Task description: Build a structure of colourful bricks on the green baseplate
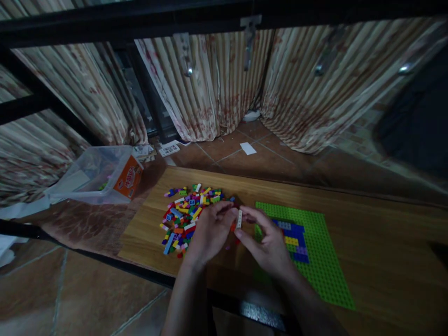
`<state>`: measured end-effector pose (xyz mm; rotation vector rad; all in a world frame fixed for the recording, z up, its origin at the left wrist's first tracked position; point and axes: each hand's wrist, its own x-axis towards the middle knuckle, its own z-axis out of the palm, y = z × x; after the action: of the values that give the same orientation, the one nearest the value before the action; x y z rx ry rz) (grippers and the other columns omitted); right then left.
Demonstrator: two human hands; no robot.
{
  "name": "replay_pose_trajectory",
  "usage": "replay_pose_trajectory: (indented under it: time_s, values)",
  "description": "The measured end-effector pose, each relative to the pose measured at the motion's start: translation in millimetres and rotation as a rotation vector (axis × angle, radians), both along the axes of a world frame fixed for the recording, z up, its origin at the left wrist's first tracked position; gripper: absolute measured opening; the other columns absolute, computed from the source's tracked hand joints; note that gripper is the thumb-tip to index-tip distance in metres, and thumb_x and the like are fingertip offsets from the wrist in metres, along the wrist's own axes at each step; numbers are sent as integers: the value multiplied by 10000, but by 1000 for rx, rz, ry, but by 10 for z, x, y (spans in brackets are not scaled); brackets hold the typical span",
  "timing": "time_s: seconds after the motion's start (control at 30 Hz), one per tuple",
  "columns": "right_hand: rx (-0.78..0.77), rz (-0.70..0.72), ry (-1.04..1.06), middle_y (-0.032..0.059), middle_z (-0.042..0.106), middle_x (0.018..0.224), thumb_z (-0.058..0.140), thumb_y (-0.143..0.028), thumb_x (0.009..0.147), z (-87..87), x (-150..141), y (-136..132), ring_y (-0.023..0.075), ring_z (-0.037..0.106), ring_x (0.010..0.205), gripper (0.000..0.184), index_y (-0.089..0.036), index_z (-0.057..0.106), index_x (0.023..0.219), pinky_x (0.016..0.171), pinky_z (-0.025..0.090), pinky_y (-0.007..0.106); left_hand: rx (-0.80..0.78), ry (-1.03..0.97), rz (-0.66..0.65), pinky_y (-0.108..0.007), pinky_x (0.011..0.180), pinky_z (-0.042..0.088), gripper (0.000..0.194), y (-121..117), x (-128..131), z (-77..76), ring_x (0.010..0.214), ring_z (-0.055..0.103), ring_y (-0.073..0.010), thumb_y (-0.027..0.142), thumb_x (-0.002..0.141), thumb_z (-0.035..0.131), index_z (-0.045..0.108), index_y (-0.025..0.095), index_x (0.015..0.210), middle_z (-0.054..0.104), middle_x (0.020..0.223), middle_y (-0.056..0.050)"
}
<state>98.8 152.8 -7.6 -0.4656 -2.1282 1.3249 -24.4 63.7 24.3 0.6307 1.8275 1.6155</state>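
Note:
Between the thumb and fingers of my right hand [268, 240] is a narrow white toy brick [239, 219], its studs showing. My left hand [213, 228] is curled close beside it, thumb and fingers drawn together; what they grip is hidden. A loose pile of multicoloured toy bricks [178, 210] spreads over the table to the left, partly behind my left hand. Right of my hands lies a green studded baseplate [331, 261], partly covered by my right hand and forearm. Blue, yellow and purple bricks [297, 242] are fixed on it.
The wooden table [378, 242] runs across the view. At the left stands a clear plastic bin [87, 186] with an orange label and some pieces inside. Striped curtains [217, 93] hang behind the table, and a white paper [248, 148] lies on the tiled floor.

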Motion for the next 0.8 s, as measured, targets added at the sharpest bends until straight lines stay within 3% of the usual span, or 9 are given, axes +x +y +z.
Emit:
replay_pose_trajectory:
  time_s: [0.07, 0.17, 0.27, 0.47, 0.63, 0.8]
  values:
    - [-107, 12, 24, 45, 664, 1160, 641, -248, 825, 31, 55, 20, 188, 631, 1029, 431, -280, 565, 1248, 907, 525, 355, 28, -69, -87, -244, 599, 482, 241, 57, 94, 5, 691, 639, -168, 325, 807, 639, 733, 174, 971, 717, 802, -43]
    - [-145, 24, 20, 36, 691, 1096, 622, -223, 834, 65, 141, 71, 180, 647, 997, 406, -273, 584, 1235, 892, 533, 350, 99, -172, -72, -252, 632, 500, 236, 146, 200, -21, 718, 648, -167, 301, 784, 659, 727, 166, 965, 726, 855, -55]
    - [-91, 7, -2, 40, 705, 1080, 595, -222, 862, 91, 225, 141, 172, 658, 969, 361, -267, 605, 1220, 872, 540, 339, 107, -213, -39, -257, 652, 504, 208, 239, 267, -78, 699, 639, -157, 290, 763, 675, 722, 155, 914, 720, 830, -55]
    - [89, -51, 37, 38, 707, 1063, 601, -235, 878, 147, 387, 265, 180, 661, 989, 214, -273, 687, 1070, 880, 537, 333, 82, -73, 65, -214, 556, 444, 170, 414, 410, -146, 588, 562, -119, 327, 729, 701, 688, 158, 744, 642, 661, -5]
    - [203, -102, -31, 16, 729, 929, 556, -246, 913, 195, 543, 367, 164, 681, 859, 188, -291, 708, 1014, 771, 547, 294, 69, -160, -1, -217, 512, 447, 256, 523, 589, -144, 541, 569, -127, 409, 715, 718, 668, 158, 712, 623, 595, 3]
    - [192, -275, -197, 36, 746, 948, 547, -368, 913, 188, 810, 641, 201, 700, 861, 209, -257, 717, 960, 778, 547, 320, 18, -16, -18, -216, 521, 425, 238, 538, 612, -189, 565, 577, -130, 400, 797, 652, 680, 174, 727, 630, 628, 5]
